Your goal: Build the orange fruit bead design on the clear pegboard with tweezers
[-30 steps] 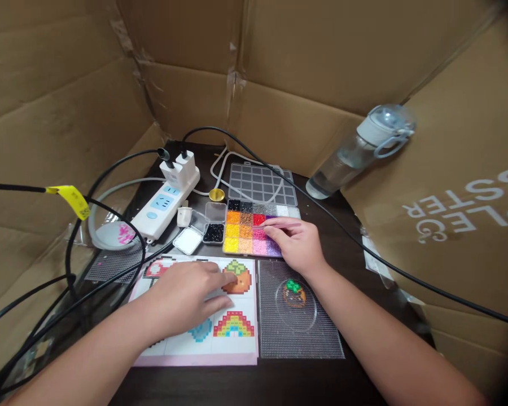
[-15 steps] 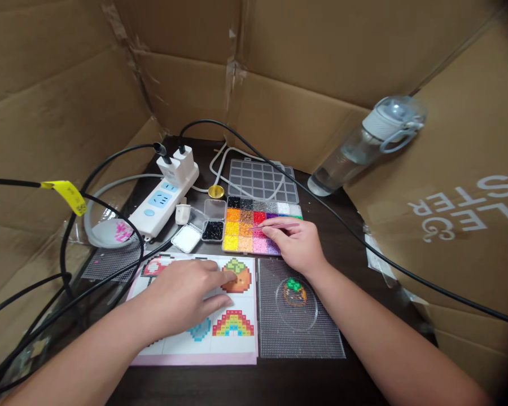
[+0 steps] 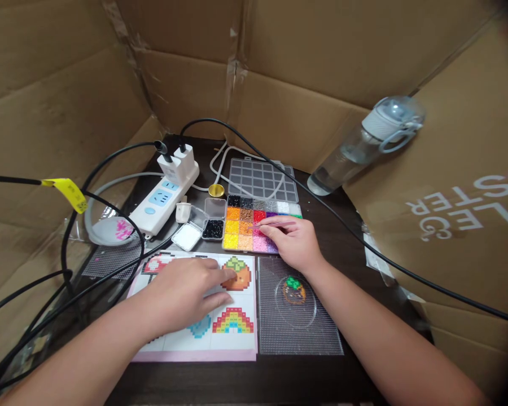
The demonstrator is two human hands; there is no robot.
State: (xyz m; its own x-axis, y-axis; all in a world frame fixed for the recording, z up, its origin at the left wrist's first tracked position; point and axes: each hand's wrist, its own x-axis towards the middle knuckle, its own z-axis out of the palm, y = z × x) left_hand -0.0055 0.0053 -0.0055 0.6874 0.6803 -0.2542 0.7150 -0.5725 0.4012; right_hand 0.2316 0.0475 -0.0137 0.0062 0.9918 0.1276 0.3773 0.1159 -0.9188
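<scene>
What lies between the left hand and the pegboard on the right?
The right part of the pattern sheet, with its orange fruit and rainbow pictures; the head view shows this.

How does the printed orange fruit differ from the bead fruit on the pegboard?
The printed fruit looks larger than the bead fruit. The printed fruit's body is mostly solid orange; the bead fruit's has an orange edge around a darker middle. Both have green tops.

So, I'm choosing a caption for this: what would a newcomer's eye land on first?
Probably the bright beads near the centre, with the right hand holding pink tweezers over them. Next, the picture sheet in front, with the left hand on it. The tall bottle at the upper right, by the cardboard, stands out too.
</scene>
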